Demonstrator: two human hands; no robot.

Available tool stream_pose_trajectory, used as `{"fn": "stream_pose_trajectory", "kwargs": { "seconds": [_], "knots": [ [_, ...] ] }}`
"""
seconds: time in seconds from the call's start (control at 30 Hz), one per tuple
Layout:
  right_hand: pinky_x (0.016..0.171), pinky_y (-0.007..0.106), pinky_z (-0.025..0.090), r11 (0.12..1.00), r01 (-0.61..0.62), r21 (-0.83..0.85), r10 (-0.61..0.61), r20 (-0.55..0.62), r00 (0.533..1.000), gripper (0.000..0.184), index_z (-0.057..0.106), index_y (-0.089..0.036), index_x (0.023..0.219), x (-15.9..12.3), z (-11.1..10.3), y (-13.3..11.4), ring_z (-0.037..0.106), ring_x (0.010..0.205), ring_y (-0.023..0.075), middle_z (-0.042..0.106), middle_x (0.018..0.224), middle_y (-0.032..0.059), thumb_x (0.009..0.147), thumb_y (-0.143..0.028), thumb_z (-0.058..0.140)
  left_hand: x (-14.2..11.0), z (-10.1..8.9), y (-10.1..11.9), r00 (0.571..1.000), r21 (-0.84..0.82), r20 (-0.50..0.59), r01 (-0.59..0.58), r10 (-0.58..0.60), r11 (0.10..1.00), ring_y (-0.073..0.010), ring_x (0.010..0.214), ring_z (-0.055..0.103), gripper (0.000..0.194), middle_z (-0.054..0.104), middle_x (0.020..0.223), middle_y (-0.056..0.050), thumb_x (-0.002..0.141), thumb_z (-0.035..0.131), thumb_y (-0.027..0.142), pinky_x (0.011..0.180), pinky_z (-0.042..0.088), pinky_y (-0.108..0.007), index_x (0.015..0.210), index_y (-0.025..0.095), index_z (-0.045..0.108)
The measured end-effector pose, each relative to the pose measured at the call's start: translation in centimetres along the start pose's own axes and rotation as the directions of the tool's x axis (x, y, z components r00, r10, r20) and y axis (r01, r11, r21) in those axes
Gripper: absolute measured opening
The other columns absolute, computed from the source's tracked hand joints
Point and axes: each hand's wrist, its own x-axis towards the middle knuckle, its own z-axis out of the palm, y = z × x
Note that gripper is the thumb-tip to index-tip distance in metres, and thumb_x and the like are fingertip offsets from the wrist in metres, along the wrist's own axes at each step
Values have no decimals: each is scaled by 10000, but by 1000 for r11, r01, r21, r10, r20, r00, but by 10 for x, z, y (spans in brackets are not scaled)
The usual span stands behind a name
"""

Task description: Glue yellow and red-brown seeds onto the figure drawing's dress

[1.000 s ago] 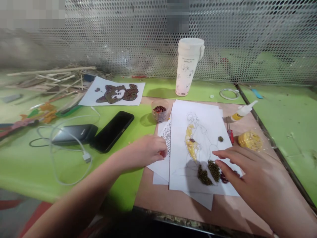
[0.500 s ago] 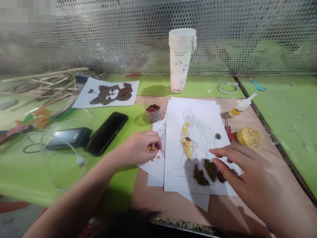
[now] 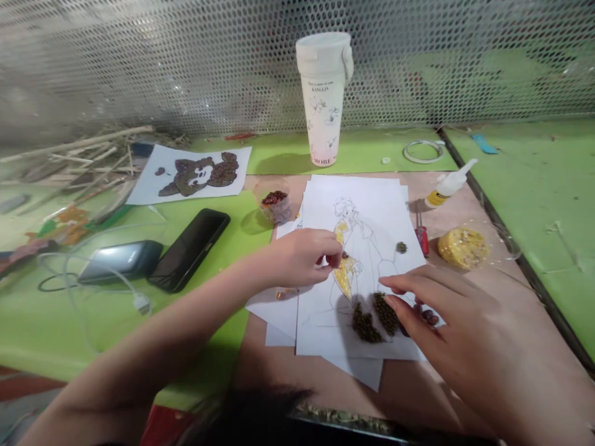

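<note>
A white sheet (image 3: 367,204) with a drawn figure lies on a pile of papers. Part of the figure is filled with yellow grains (image 3: 344,279); patches of dark green beans (image 3: 372,316) and some red beans (image 3: 428,318) sit lower down. My left hand (image 3: 302,257) hovers over the yellow part with its fingers pinched on something small that I cannot make out. My right hand (image 3: 446,322) rests flat on the sheet's lower right, fingers stretched out beside the green beans.
A tall white cup (image 3: 324,99) stands at the back. A small cup of red beans (image 3: 275,205), a glue bottle (image 3: 449,184), a bag of yellow grains (image 3: 462,248), a black phone (image 3: 189,248), a power bank (image 3: 121,260) and a finished bear picture (image 3: 195,174) lie around.
My left hand has moved right from the edge of the paper pile onto the figure's yellow part, leaving a few grains behind. My right hand has stayed put.
</note>
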Motion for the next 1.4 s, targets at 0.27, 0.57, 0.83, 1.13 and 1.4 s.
{"fn": "stream_pose_trajectory", "kwargs": {
  "seconds": [0.27, 0.57, 0.83, 1.13, 1.4],
  "knots": [
    [642, 306, 517, 1000, 26, 17, -27, 58, 998, 213, 727, -202, 943, 4, -7, 3, 670, 688, 181, 741, 821, 68, 945, -206, 515, 5, 1, -5, 999, 8, 27, 24, -25, 1000, -109, 723, 523, 144, 633, 828, -6, 805, 507, 61, 668, 389, -240, 819, 171, 598],
    [633, 311, 517, 1000, 7, 2, -7, 45, 999, 212, 731, -212, 932, 5, -5, 1, 664, 675, 181, 738, 806, 63, 943, -225, 520, 8, 4, -3, 994, -20, 31, 101, -101, 995, -108, 716, 543, 167, 639, 821, -3, 815, 494, 44, 667, 397, -234, 855, 173, 591],
    [636, 321, 523, 1000, 9, 9, -10, 60, 998, 218, 734, -218, 943, 3, -4, 2, 664, 682, 188, 743, 828, 68, 946, -229, 516, 10, 6, -5, 993, -14, 34, 112, -111, 994, -113, 703, 532, 157, 631, 792, -1, 815, 510, 33, 676, 387, -247, 826, 165, 593],
    [641, 325, 526, 999, -45, 8, 45, -30, 999, 224, 724, -210, 927, -3, 7, -4, 665, 693, 194, 739, 816, 72, 952, -211, 501, 10, 8, -3, 993, 9, 15, 118, -118, 993, -119, 718, 540, 157, 647, 799, -4, 813, 525, 28, 669, 378, -246, 831, 167, 596],
    [653, 323, 523, 999, -45, 8, 45, -16, 999, 219, 727, -209, 942, -3, 8, -2, 669, 710, 195, 740, 828, 72, 953, -210, 508, -1, 2, -1, 993, 174, 0, 117, -118, 978, -154, 832, 606, 179, 688, 937, -26, 853, 531, 104, 713, 406, -282, 924, 177, 678]
  ]
}}
